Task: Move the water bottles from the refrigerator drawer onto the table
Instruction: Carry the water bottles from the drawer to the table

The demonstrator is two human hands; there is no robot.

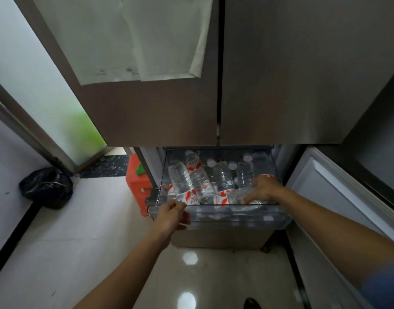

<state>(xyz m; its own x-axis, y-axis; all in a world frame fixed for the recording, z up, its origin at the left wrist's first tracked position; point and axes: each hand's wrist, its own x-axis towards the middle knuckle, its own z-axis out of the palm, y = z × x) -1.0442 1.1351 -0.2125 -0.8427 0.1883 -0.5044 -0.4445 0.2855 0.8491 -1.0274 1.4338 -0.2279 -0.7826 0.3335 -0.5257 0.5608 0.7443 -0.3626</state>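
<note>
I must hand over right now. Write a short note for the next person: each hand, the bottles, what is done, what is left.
Left hand: at the front rim of the pulled-out transparent refrigerator drawer; grip unclear.
Right hand: inside the drawer, fingers round a lying clear plastic bottle with a red-and-white label.
Many other water bottles fill the drawer.
Done: drawer open. Left: all bottles seen are in the drawer; the table is out of view.

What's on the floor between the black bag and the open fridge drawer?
In the head view, an orange container beside the drawer; otherwise bare floor up to the black bag.
</note>
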